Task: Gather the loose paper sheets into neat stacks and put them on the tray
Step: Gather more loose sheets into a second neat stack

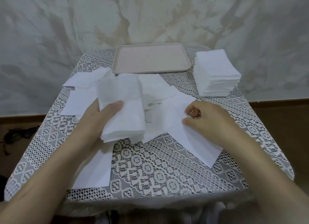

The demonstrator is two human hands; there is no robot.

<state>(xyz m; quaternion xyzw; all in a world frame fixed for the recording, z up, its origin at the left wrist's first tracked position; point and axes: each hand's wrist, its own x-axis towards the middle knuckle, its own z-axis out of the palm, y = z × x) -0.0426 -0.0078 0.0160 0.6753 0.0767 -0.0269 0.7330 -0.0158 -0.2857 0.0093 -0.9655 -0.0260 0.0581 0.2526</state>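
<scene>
- Head view: the left hand (100,118) grips a partial stack (123,106) just above the desk (158,165), thumb curled over its top face and fingers hidden beneath; the right hand (209,120) pinches the near edge of a loose sheet (189,140) between thumb and curled fingers
- The step in hand looks like adding that sheet to the partial stack; to do it well, lift the sheet by its edge without creasing it, lay it corner to corner on the stack, and let the thumb rise only briefly so the lower sheets do not fan out; the stack's near edge is already splayed, so tapping it square on the desk before taking more would help
- The thin paper will likely flop and cling; a slow, flat carry suits it
- Count: one tray (150,59), pale pink, at the far edge of the desk, with nothing on it; one tall stack (217,73), squared, on the desk just right of the tray; one partial stack in the left hand
- Loose sheets: one pinched, one near sheet (95,170) partly under the left forearm, at least two left sheets (80,79), and a middle heap (155,89) too overlapped to count exactly
</scene>
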